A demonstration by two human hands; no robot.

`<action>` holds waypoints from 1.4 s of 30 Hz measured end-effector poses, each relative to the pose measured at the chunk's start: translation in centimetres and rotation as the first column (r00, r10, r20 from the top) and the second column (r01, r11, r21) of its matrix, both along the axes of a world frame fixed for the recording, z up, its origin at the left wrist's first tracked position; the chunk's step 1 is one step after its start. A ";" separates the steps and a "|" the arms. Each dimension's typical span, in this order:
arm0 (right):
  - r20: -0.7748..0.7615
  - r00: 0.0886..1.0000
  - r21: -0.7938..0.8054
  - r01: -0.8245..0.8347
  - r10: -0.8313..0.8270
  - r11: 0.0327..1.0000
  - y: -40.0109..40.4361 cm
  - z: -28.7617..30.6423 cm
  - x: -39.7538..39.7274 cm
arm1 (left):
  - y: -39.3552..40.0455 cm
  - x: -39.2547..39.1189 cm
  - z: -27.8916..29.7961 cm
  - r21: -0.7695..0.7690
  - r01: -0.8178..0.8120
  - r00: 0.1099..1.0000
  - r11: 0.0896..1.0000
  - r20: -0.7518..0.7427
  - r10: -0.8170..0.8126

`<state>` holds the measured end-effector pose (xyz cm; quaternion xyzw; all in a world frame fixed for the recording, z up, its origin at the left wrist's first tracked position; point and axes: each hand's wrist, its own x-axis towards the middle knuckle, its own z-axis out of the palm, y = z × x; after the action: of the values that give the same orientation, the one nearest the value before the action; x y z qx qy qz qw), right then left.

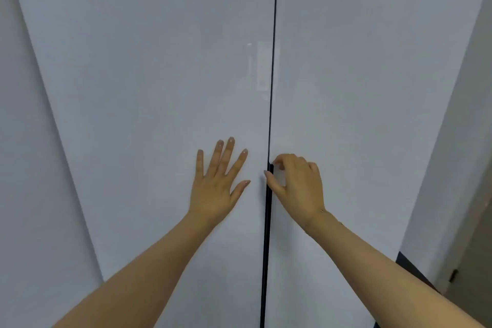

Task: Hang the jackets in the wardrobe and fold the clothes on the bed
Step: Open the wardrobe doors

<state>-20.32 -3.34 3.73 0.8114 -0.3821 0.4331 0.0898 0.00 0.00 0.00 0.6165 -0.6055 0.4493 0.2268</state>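
Two glossy white wardrobe doors fill the view, the left door and the right door, with a thin dark gap between them. My left hand lies flat on the left door, fingers spread and straight. My right hand has its fingertips curled round the inner edge of the right door at the gap, thumb on the edge below. No jackets or clothes are in view.
A plain white panel stands to the left of the wardrobe. On the right are a grey wall and, low down, a dark strip and a brownish door edge.
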 end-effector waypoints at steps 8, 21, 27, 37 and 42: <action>0.165 0.986 0.257 -0.038 -0.005 0.966 0.2 0.7 2.5 | -1.0 1.1 -0.6 -0.066 0.076 0.997 0.995 0.014 -0.075; 0.144 0.990 0.256 -0.035 -0.002 0.966 4.9 0.6 -1.3 | 3.3 -1.9 0.1 0.122 0.074 0.990 0.990 -0.129 -0.059; 0.161 0.981 0.247 -0.141 0.103 0.959 9.0 0.3 -6.8 | 7.7 -7.1 -0.4 0.140 0.084 0.989 0.987 -0.129 -0.066; 0.134 0.964 0.231 -0.256 0.230 0.939 15.2 0.2 -20.6 | 14.0 -21.6 -0.7 0.138 0.050 0.987 0.989 -0.161 -0.027; 0.130 0.964 0.225 -0.256 0.232 0.940 16.8 0.1 -29.0 | 15.7 -28.9 -0.6 0.139 0.084 0.988 0.987 -0.138 -0.064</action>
<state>-49.31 13.43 3.83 0.8343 -0.3320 0.4324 -0.0827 -28.94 15.72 -0.61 0.6368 -0.6425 0.3535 0.2381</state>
